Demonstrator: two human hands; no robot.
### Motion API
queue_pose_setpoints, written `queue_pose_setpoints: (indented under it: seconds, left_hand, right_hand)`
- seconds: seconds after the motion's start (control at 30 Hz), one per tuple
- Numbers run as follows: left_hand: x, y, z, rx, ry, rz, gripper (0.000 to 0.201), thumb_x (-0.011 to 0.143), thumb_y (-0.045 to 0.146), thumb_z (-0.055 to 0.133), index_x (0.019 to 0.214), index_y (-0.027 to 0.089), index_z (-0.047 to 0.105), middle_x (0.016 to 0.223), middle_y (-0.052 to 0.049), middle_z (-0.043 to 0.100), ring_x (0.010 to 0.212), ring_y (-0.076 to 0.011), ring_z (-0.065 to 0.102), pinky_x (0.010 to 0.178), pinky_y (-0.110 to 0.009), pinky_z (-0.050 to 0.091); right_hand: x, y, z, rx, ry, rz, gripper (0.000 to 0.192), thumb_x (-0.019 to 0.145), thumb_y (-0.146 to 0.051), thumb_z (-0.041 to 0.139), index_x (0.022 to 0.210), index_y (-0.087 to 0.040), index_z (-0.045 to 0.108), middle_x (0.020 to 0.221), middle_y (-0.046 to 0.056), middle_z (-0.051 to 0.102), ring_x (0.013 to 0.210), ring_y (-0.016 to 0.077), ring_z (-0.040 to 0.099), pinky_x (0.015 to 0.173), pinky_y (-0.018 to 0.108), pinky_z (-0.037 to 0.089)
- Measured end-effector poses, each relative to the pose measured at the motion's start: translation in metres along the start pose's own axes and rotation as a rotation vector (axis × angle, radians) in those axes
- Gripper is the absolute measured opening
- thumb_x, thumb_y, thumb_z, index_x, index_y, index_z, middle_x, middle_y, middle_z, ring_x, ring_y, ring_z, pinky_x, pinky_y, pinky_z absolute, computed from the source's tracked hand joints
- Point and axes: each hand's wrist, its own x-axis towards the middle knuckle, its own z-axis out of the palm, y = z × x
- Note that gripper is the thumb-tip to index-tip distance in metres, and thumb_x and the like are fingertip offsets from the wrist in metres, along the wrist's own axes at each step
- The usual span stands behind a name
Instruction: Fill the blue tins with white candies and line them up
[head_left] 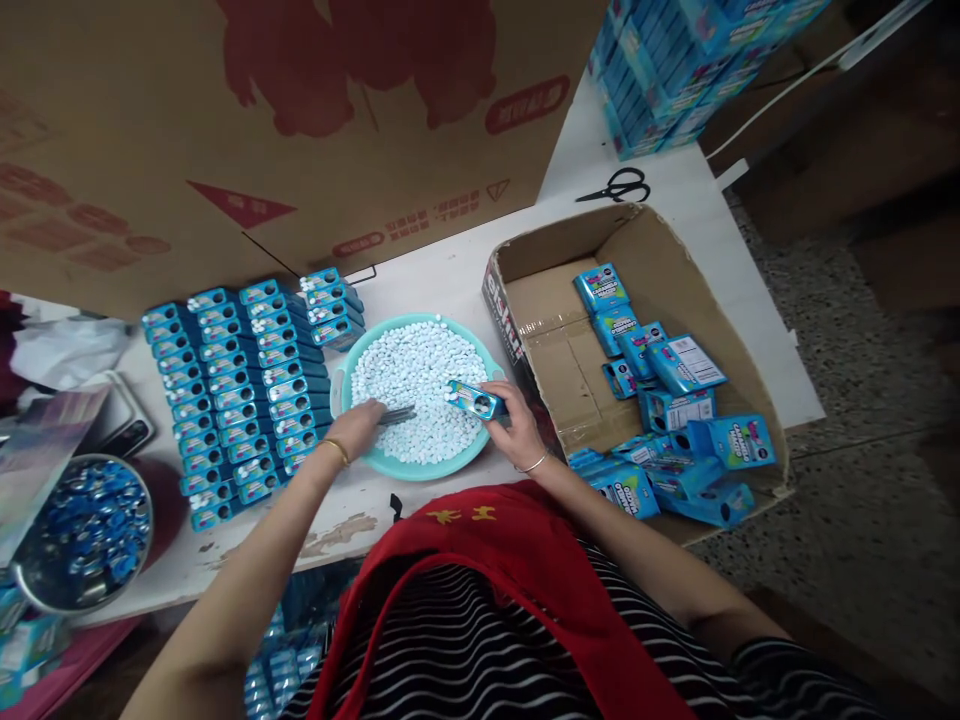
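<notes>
A turquoise basin (411,471) holds a heap of small white candies (420,365). Over its left part, my left hand (358,425) is closed around a thin grey metal tool (396,415) that points into the candies; its exact kind is unclear. My right hand (517,428), at the basin's right rim, grips a small blue candy box (480,402) by one end. The box lies tilted above the heap, a few white pieces at its left tip. Left of the basin, blue boxes (232,400) stand in rows, some with white pieces on their ends.
On the right, an open cardboard carton (559,370) contains several loose blue boxes (686,362). Black scissors (619,187) lie behind it, near stacked blue packs (667,80). A large carton (337,190) walls off the back. A metal bowl (45,590) of blue wrapped pieces and a phone (127,437) are at left.
</notes>
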Motion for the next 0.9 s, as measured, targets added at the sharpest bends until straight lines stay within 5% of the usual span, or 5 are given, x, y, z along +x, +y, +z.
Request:
queue_pose_setpoints:
  seconds: [0.17, 0.33, 0.47, 0.63, 0.9]
  left_hand:
    - [0.041, 0.030, 0.058, -0.157, 0.058, 0.111, 0.024, 0.083, 0.016, 0.047, 0.106, 0.018, 0.056, 0.110, -0.010, 0.059, 0.096, -0.0220, 0.058, 0.084, -0.033, 0.046]
    - [0.043, 0.040, 0.068, -0.303, 0.130, 0.170, 0.023, 0.085, 0.021, 0.049, 0.108, 0.016, 0.052, 0.099, -0.007, 0.060, 0.085, -0.0179, 0.057, 0.079, -0.031, 0.047]
    - [0.019, 0.029, 0.042, -0.373, 0.197, 0.224, 0.024, 0.088, 0.032, 0.051, 0.106, 0.016, 0.051, 0.096, -0.006, 0.058, 0.080, -0.0155, 0.054, 0.076, -0.029, 0.046]
    - [-0.025, 0.028, -0.018, -0.345, 0.261, 0.336, 0.021, 0.090, 0.032, 0.049, 0.106, 0.018, 0.052, 0.093, -0.005, 0.057, 0.080, -0.0154, 0.054, 0.075, -0.029, 0.045]
    - [-0.060, 0.084, -0.090, 0.119, 0.106, 0.317, 0.018, 0.091, 0.025, 0.044, 0.102, 0.017, 0.055, 0.098, -0.008, 0.059, 0.088, -0.0206, 0.058, 0.076, -0.034, 0.049]
  right_hand:
    - [-0.002, -0.001, -0.005, 0.009, 0.053, 0.087, 0.038, 0.083, -0.019, 0.057, 0.119, -0.025, 0.051, 0.116, 0.008, 0.060, 0.115, 0.0241, 0.055, 0.109, 0.049, 0.037]
    - [-0.006, 0.002, -0.007, 0.040, 0.089, 0.197, 0.037, 0.084, -0.026, 0.061, 0.120, -0.024, 0.050, 0.118, 0.009, 0.058, 0.114, 0.0239, 0.055, 0.102, 0.044, 0.044]
    - [-0.008, 0.003, -0.009, 0.033, 0.107, 0.231, 0.039, 0.084, -0.028, 0.061, 0.121, -0.023, 0.049, 0.118, 0.009, 0.058, 0.111, 0.0231, 0.056, 0.100, 0.042, 0.045]
    - [-0.002, -0.001, -0.007, -0.038, 0.076, 0.107, 0.036, 0.083, -0.019, 0.054, 0.119, -0.023, 0.051, 0.116, 0.009, 0.060, 0.112, 0.0238, 0.055, 0.104, 0.046, 0.042]
    - [0.002, -0.010, 0.013, -0.064, -0.061, -0.043, 0.045, 0.075, -0.011, 0.046, 0.118, -0.023, 0.051, 0.115, 0.009, 0.061, 0.113, 0.0254, 0.055, 0.109, 0.053, 0.036]
